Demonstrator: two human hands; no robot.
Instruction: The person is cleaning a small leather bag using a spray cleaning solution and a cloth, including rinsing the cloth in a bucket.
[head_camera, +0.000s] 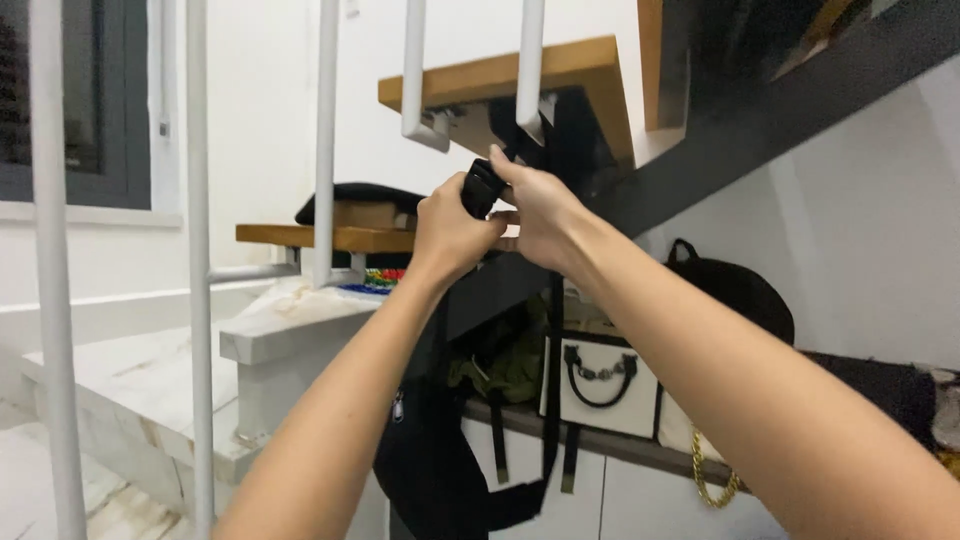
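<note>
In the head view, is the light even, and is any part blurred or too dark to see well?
Head view: soft, even indoor light on the white wall, no glare; both hands, left hand and right hand, are sharp on the black buckle; the near forearms look stretched by the wide lens; the black bag and the stair underside are too dark for detail.

Home: wooden stair treads (520, 75), white railing (198, 270), handbags on shelf (620, 445).
</note>
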